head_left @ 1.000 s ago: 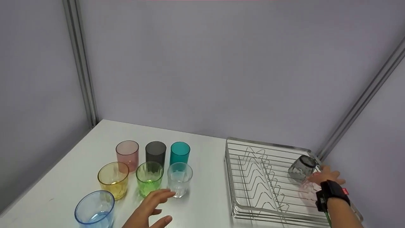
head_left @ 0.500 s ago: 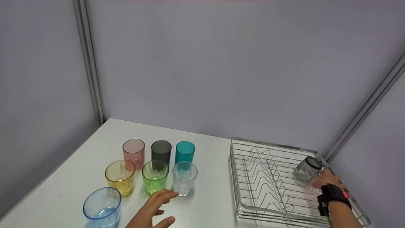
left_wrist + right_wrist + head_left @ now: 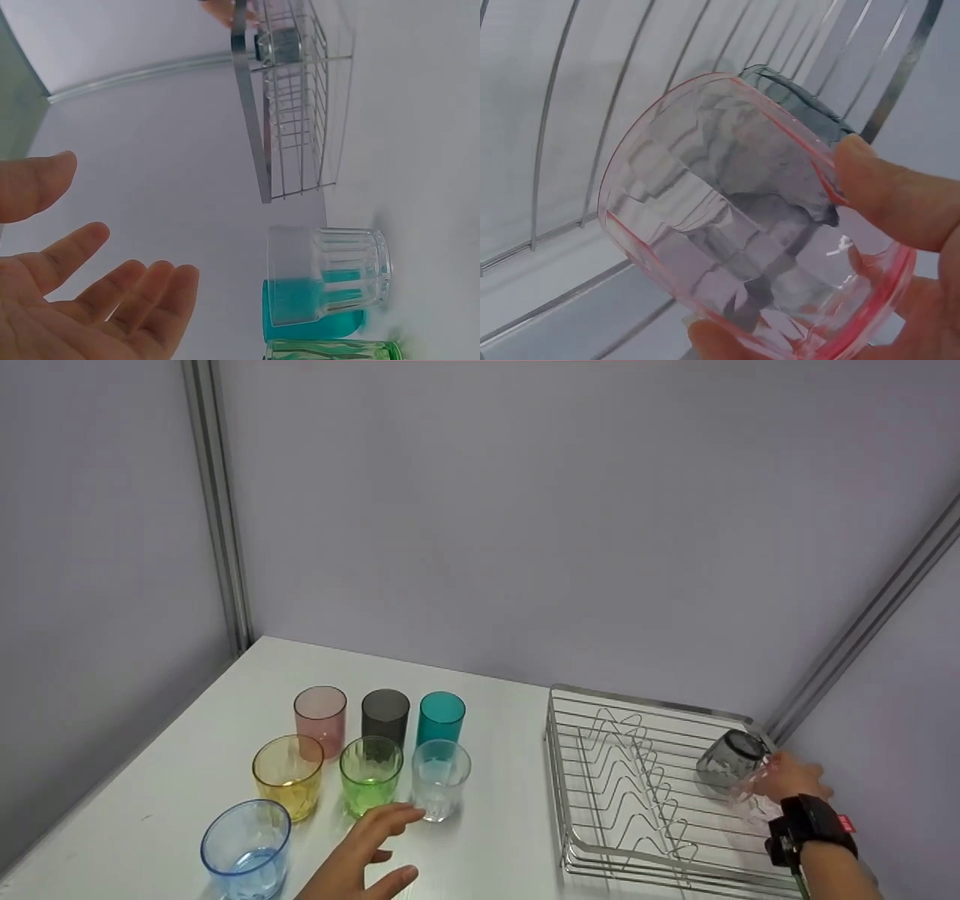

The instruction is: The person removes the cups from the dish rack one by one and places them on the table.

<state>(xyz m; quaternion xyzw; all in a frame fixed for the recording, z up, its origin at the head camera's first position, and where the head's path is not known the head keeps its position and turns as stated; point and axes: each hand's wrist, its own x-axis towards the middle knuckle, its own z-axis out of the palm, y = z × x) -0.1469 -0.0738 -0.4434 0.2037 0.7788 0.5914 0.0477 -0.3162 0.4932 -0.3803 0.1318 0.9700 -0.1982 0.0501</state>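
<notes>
My right hand (image 3: 792,777) is over the right side of the wire dish rack (image 3: 679,853). It grips a clear pink glass (image 3: 757,225) near its base, thumb on one side and fingers on the other. The glass is tilted, its mouth toward the rack wires. Just behind it a grey glass (image 3: 726,760) lies tipped in the rack, base up. My left hand (image 3: 364,851) hovers over the table in front of the clear glass (image 3: 440,780) and the green glass (image 3: 370,777), fingers apart and holding nothing; the left wrist view shows its palm (image 3: 67,322).
More glasses stand upright on the white table (image 3: 502,780): yellow (image 3: 289,778), blue (image 3: 246,851), pink (image 3: 320,724), dark grey (image 3: 385,718) and teal (image 3: 441,718). Wavy wire dividers (image 3: 630,780) run along the rack's left half. Grey walls (image 3: 510,525) enclose the back and sides.
My right hand stays at the rack's right side with the pink glass, shifting slightly. The head view has turned a little, so the table glasses appear farther right. My left hand is nearly still.
</notes>
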